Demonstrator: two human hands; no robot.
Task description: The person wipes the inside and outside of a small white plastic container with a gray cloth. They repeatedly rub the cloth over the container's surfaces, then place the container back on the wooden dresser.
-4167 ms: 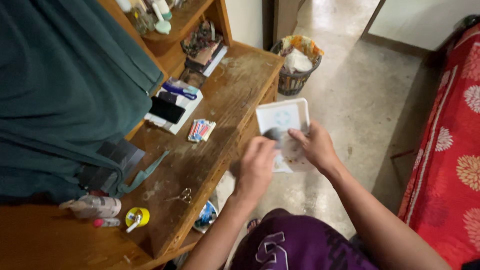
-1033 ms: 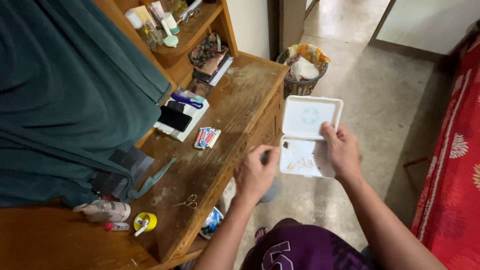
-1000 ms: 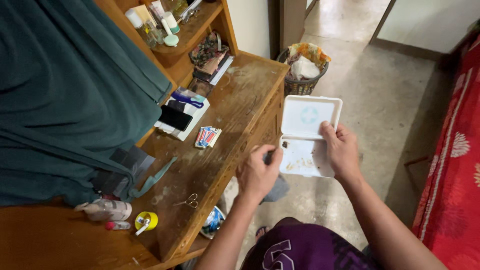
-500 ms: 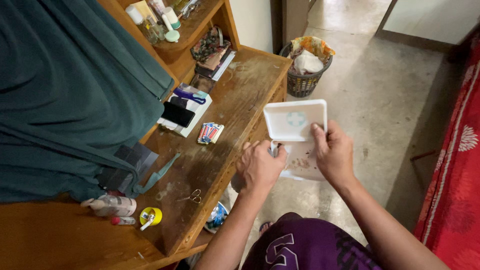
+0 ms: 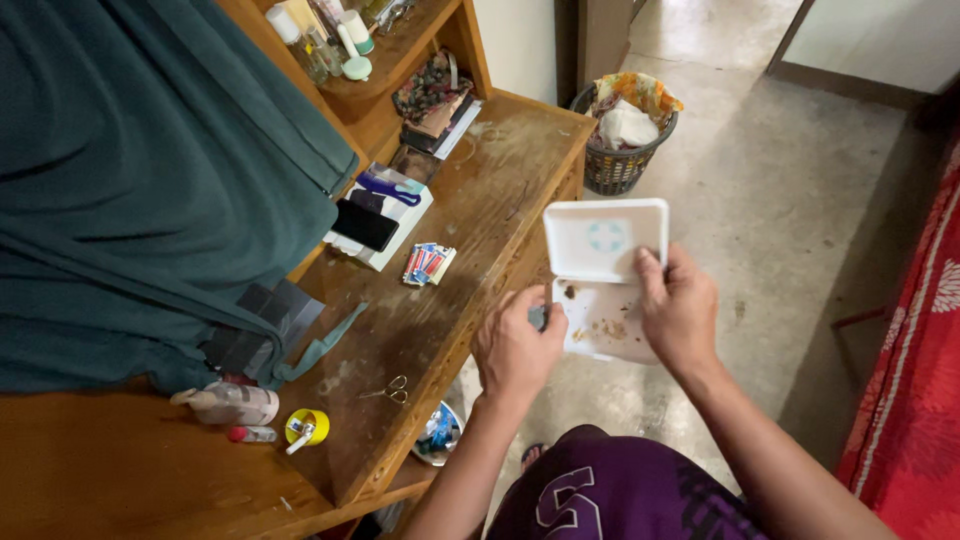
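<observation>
Purple cloth: the person's garment fills the bottom of the view, nearest the camera.
Left hand: the left hand is curled shut on a small dark cloth, held just beside the left edge of the box.
Right hand: the right hand is clamped on the right side of the white box, thumb laid over the hinge line.
White box: a hinged plastic case, open, held in the air over the floor off the edge of the desk; its lid stands up and away, a pale round mark on it, and the lower tray carries brown stains and crumbs.
Desk: a worn wooden desk lies to the left, its top scratched and dusty.
Near end of desk: small scissors, a yellow tape roll and a pale bottle lying on its side.
Middle of desk: a small striped packet and, beyond it, a black phone lying on a white carton.
Left side: a dark green cloth hangs over the shelves.
Far end: a woven waste basket stuffed with cloth and paper stands on the concrete floor.
Right edge: a red flowered fabric.
</observation>
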